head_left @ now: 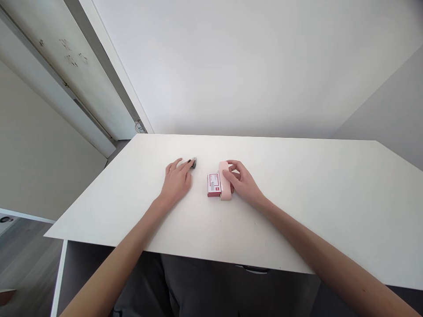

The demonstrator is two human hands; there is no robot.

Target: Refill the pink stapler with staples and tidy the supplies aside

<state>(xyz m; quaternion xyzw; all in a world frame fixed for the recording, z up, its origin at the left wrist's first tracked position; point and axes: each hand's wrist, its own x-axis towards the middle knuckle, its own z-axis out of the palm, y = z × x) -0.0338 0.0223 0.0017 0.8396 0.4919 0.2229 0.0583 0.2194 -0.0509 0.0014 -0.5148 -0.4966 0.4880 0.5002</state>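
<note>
My right hand (243,182) grips a pale pink stapler (225,185) from its right side, thumb on top and fingers curled round the far end and side. The stapler lies lengthwise away from me on the table. Against its left side sits a small red-and-white box (214,184) with a printed label. My left hand (176,178) rests on the table to the left, palm down, its fingers spread. Its index fingertip touches a small black and silver piece (192,164), perhaps a binder clip; the finger partly covers it.
The white table (297,202) has slanted left and right edges and meets a white wall (247,66) at the back. A door and its frame (109,75) stand to the left. My legs (205,286) are under the front edge.
</note>
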